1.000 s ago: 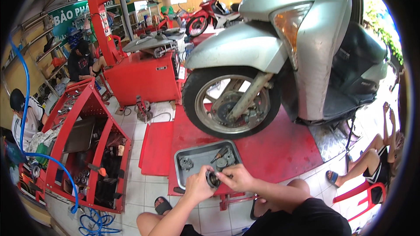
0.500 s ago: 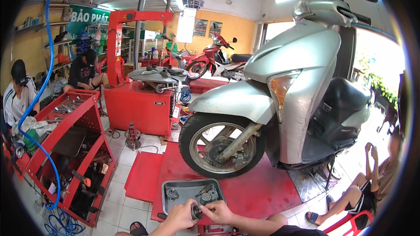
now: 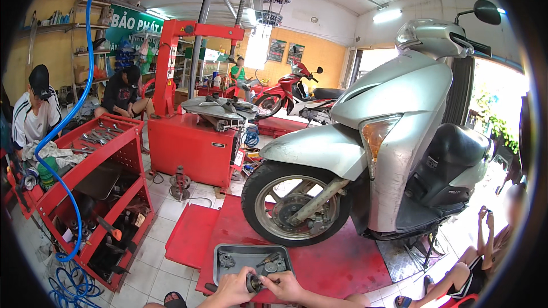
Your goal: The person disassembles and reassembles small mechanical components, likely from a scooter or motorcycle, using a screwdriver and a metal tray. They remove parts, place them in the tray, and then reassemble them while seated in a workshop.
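A silver scooter (image 3: 394, 131) fills the right half of the view, its front wheel (image 3: 251, 208) over a red platform (image 3: 348, 268) that spreads across the tiled floor. Left of it stands a red machine (image 3: 191, 151) with an upright post and an overhead arm. Nearer, at the left, is a red cart (image 3: 120, 160), with wrenches (image 3: 103, 135) strewn on its top and an orange-tipped handle sticking out below. A red motorbike (image 3: 285, 92) is parked at the back.

One person (image 3: 35, 117) in white sits behind the cart, another (image 3: 121, 94) in black just beyond; a third (image 3: 238, 73) in green is far back, and a fourth (image 3: 488, 259) sits at the lower right. A blue hose (image 3: 89, 68) hangs down past the cart and coils on the floor.

On the platform's near edge lies a grey tray (image 3: 244, 257). At its near side are the left hand (image 3: 233, 287) and right hand (image 3: 284, 286). The left fingers are clamped around a dark round part (image 3: 253, 283); the right thumb and fingers are drawn together at its right side, though I cannot tell whether they grip it. Inside the tray, a small metal piece (image 3: 226, 259) lies at the left and a rounded metal housing (image 3: 276, 265) at the right.
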